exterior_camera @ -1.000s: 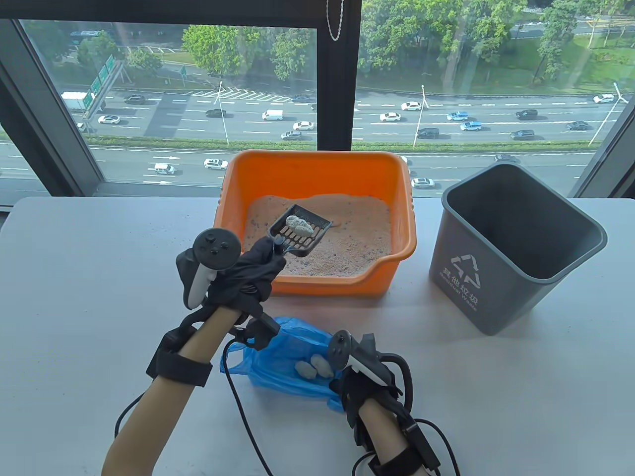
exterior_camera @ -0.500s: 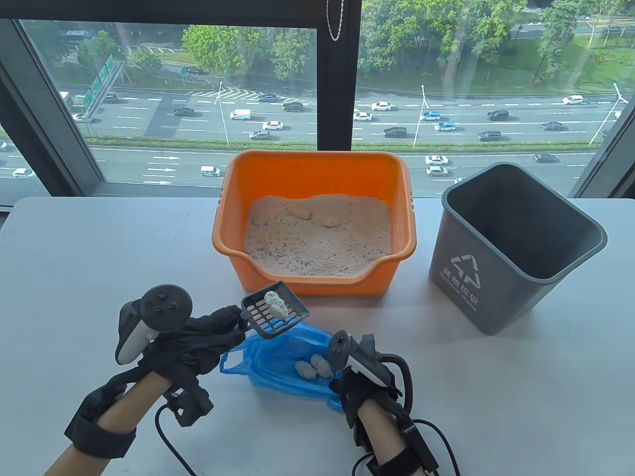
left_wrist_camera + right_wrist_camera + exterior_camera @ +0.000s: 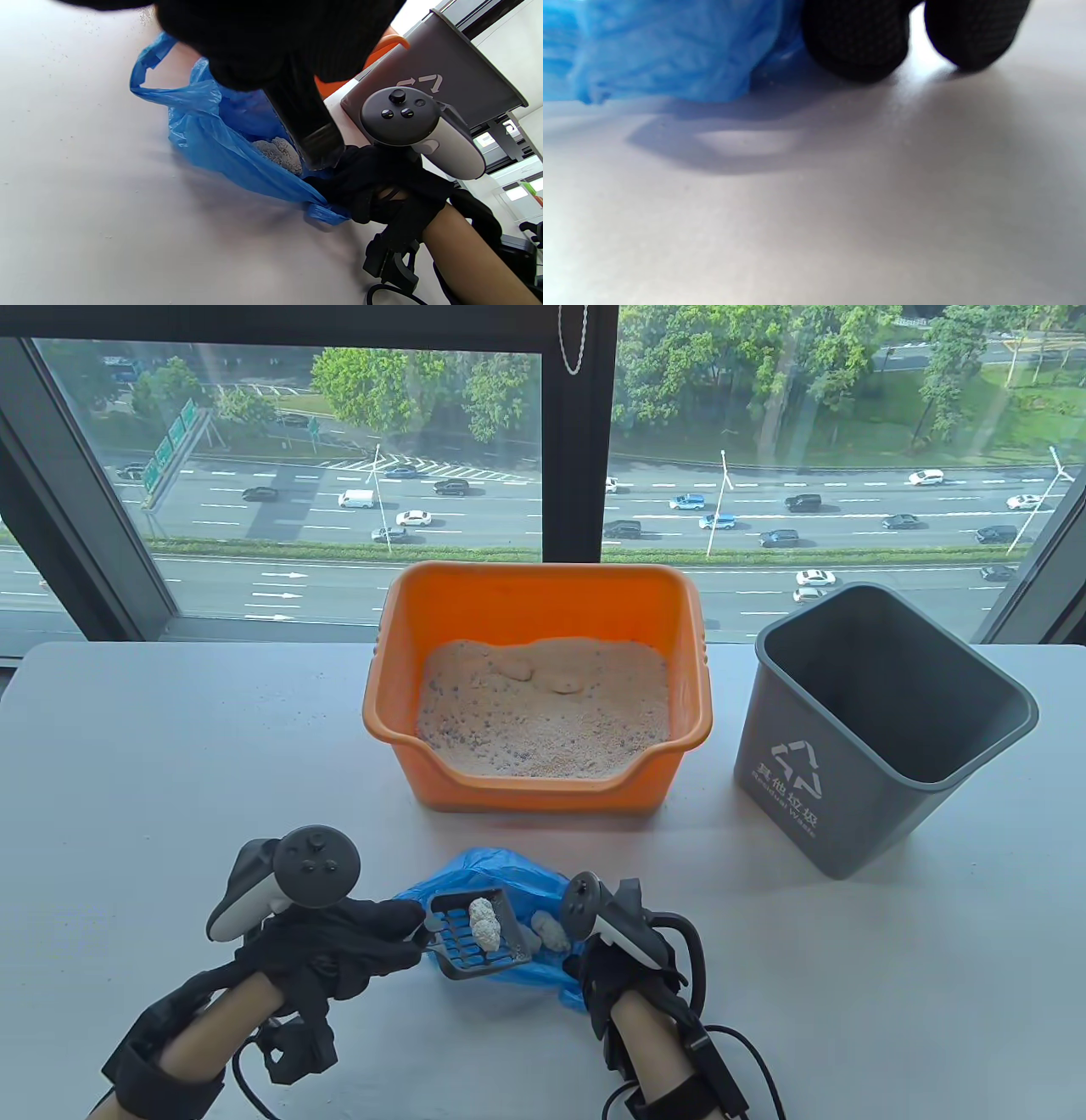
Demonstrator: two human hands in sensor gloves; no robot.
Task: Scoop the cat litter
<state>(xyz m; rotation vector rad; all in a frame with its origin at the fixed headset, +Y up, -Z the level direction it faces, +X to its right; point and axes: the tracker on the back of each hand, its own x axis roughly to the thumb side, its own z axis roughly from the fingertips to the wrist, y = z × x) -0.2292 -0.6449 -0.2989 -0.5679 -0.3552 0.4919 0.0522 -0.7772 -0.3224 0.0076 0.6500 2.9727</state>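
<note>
My left hand (image 3: 399,933) grips the handle of a dark slotted litter scoop (image 3: 479,946). The scoop carries a pale clump (image 3: 485,922) and hangs over the open mouth of a blue plastic bag (image 3: 475,878) on the table. My right hand (image 3: 598,967) holds the bag's right edge. In the left wrist view the scoop handle (image 3: 303,123) points into the bag (image 3: 208,140), and other clumps (image 3: 280,152) lie inside. The orange litter box (image 3: 394,712), filled with sandy litter (image 3: 543,712), stands behind the bag.
A grey waste bin (image 3: 848,780) stands upright to the right of the litter box. The white table (image 3: 170,746) runs up to a window at the back. Cables trail from both wrists toward the front edge.
My left hand lifted the loaded scoop out of the litter box and brought it back and down over the blue bag. My right hand has stayed on the bag.
</note>
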